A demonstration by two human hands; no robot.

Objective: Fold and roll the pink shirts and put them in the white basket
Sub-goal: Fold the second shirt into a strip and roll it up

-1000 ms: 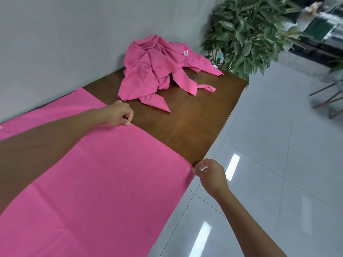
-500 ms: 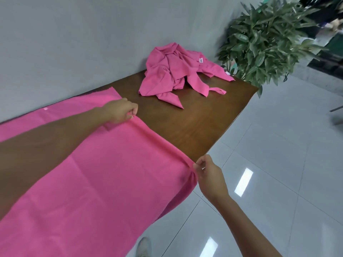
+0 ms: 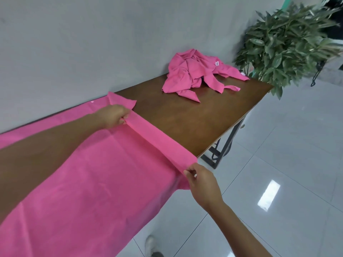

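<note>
Left hand (image 3: 113, 116): arm reaches forward across the spread pink shirt (image 3: 89, 179), forearm bare, wrist straight. Grip closed; fingers curl under and thumb lies over the far end of the turned-over hem, holding the fabric.

Right hand (image 3: 202, 180): arm comes in from the lower right, over the floor, beside the table edge. Grip a narrow pinch; thumb and forefinger hold the near end of the same hem, where it hangs just off the table.

Spread pink shirt: matte, finely napped knit, flat and smooth, with faint straight crease lines. It covers the table on the near side of both grips. Between the two grips its edge is folded back into one straight, even band. A small flap of the cloth lies loose just beyond the left grip, by the wall.

Crumpled pink shirt (image 3: 194, 75): same material, bunched and twisted in a soft heap with pointed ends trailing out and a small white tag showing. Lies well beyond both grips, at the far end of the table, against the wall.

Table (image 3: 204, 115): dark brown wood, glossy, rectangular, on dark metal legs.

Plant (image 3: 289, 43): dense green leaves, past the table's far end.

Floor (image 3: 278, 164): pale glossy tiles with light reflections. A shoe (image 3: 151, 245) shows below the right forearm.
</note>
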